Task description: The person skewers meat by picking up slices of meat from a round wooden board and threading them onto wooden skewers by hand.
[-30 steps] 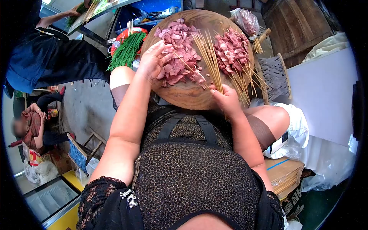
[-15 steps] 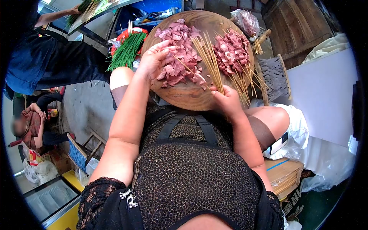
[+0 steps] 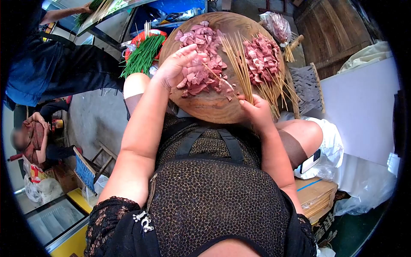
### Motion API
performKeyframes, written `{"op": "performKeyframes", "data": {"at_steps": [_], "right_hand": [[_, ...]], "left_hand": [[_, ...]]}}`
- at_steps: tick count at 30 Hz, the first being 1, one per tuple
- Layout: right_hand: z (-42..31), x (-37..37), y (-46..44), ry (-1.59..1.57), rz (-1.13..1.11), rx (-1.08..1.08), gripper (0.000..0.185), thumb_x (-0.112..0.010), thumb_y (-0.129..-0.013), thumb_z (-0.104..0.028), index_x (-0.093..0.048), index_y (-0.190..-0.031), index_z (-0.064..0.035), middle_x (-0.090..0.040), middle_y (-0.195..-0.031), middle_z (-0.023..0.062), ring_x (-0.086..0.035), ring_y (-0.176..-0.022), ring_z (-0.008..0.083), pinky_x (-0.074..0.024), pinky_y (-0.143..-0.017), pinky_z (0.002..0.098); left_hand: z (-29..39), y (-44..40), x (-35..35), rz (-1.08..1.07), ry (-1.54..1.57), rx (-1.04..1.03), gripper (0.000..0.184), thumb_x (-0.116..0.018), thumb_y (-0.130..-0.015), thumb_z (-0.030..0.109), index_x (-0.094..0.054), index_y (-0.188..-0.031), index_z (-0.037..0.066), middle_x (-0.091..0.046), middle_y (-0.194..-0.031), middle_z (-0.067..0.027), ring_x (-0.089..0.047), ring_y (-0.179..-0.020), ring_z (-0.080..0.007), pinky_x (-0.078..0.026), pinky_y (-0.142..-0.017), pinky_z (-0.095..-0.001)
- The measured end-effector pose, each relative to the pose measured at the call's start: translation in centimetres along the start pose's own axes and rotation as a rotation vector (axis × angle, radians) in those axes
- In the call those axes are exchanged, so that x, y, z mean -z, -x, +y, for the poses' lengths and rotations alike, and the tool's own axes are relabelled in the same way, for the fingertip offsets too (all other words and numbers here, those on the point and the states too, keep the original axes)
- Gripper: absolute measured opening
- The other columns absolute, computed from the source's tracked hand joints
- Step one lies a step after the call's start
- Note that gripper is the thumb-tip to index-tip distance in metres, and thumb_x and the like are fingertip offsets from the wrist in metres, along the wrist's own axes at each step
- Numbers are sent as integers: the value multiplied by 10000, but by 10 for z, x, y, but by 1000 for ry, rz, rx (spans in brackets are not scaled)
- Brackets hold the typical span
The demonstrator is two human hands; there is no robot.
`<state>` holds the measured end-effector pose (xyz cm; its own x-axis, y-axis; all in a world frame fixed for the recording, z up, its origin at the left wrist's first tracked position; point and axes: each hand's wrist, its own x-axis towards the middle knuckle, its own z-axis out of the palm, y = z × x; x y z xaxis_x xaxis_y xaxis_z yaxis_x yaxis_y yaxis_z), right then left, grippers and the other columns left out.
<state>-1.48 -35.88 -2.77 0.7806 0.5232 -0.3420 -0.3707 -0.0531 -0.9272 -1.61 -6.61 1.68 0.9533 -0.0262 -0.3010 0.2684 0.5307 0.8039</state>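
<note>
My right hand [image 3: 257, 109] is closed around a fan of bamboo skewers [image 3: 239, 64] at the front of the round wooden board [image 3: 209, 112]. One single skewer [image 3: 211, 70] slants left from that hand's thumb, with a meat piece [image 3: 225, 85] on it. My left hand [image 3: 180, 66] is over the board's left side, beside the pile of sliced meat [image 3: 201, 38]. Its fingers are stretched out, apart from the skewer's tip, and no meat shows in them. Threaded meat skewers [image 3: 261, 58] lie in a heap on the right of the board.
Green vegetable skewers [image 3: 144, 55] stand left of the board. A bag of skewers [image 3: 276, 26] and a woven stool [image 3: 307, 88] are at the right. One person stands by a table [image 3: 112, 13] at upper left; another sits farther back. A phone [image 3: 311, 162] lies by my right leg.
My left hand has shifted slightly right, its fingers spreading more. The single skewer, with its meat piece, and the held bundle have moved a little right with my right hand.
</note>
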Motion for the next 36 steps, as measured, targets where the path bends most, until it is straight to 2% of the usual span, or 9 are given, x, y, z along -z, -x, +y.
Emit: {"op": "performKeyframes", "data": {"at_steps": [2, 3, 5, 9, 15, 19, 25, 27, 36], "right_hand": [[2, 0, -2, -17, 10, 1, 169, -606, -810, -100, -614, -957, -18, -536, -734, -49, -454, -628, 34, -369, -573, 182], [2, 0, -3, -36, 20, 1, 169, -605, -810, -100, -614, -957, -18, -533, -730, -49, -453, -626, 35, -369, -570, 185], [2, -1, -3, -29, 28, 4, 169, -605, -810, -101, -614, -957, -18, -533, -732, -50, -454, -627, 36, -371, -572, 187], [3, -3, -3, 5, 32, 34, 169, -608, -808, -105, -614, -955, -21, -532, -738, -53, -454, -631, 37, -373, -578, 187], [0, -4, 0, -19, 48, 18, 167, -613, -804, -111, -612, -949, -28, -529, -745, -61, -452, -636, 34, -370, -579, 182], [6, -10, -1, -21, 105, 27, 174, -610, -804, -109, -607, -958, -28, -512, -736, -67, -427, -623, 24, -357, -569, 176], [12, -2, -5, -52, 71, 18, 174, -612, -803, -109, -615, -960, -33, -511, -726, -71, -423, -616, 23, -354, -564, 175], [9, -2, -5, -41, 73, 15, 168, -611, -806, -109, -616, -956, -34, -510, -718, -71, -417, -600, 21, -349, -548, 177], [1, -7, -7, -209, 45, -35, 172, -589, -831, -93, -582, -984, -14, -476, -642, -64, -384, -489, 20, -291, -442, 175]], "left_hand": [[-7, -4, 7, 97, 165, 41, 267, -529, -892, 251, -497, -1075, 59, -586, -1069, -172, -576, -976, -247, -497, -844, -390], [-12, -6, 8, 94, 165, 41, 267, -529, -892, 251, -497, -1075, 59, -586, -1069, -172, -576, -976, -247, -497, -844, -390], [-23, -7, 9, 53, 236, 1, 382, -478, -912, 297, -443, -1191, 38, -554, -1142, -167, -568, -1015, -260, -478, -882, -394], [-29, -6, -4, 131, 162, -134, 305, -476, -916, 228, -481, -1153, 36, -585, -1093, -151, -598, -961, -228, -504, -845, -388], [-28, -11, -3, 178, 123, -106, 250, -473, -913, 176, -492, -1125, 44, -609, -1044, -134, -618, -879, -181, -523, -798, -363], [-29, -13, -15, 214, 221, -130, 238, -450, -922, 164, -474, -1124, 41, -599, -1059, -138, -611, -909, -205, -510, -824, -377], [-31, -13, -28, 114, 170, -122, 243, -444, -925, 166, -472, -1121, 25, -598, -1056, -132, -602, -965, -236, -508, -829, -383], [-32, -12, -31, 125, 165, -123, 244, -452, -926, 189, -509, -1072, 3, -618, -969, -145, -617, -918, -244, -526, -760, -358], [-58, -9, -51, 103, -10, -24, 294, -439, -930, 228, -499, -1152, 45, -615, -1013, -101, -589, -913, -176, -458, -815, -328]]}}
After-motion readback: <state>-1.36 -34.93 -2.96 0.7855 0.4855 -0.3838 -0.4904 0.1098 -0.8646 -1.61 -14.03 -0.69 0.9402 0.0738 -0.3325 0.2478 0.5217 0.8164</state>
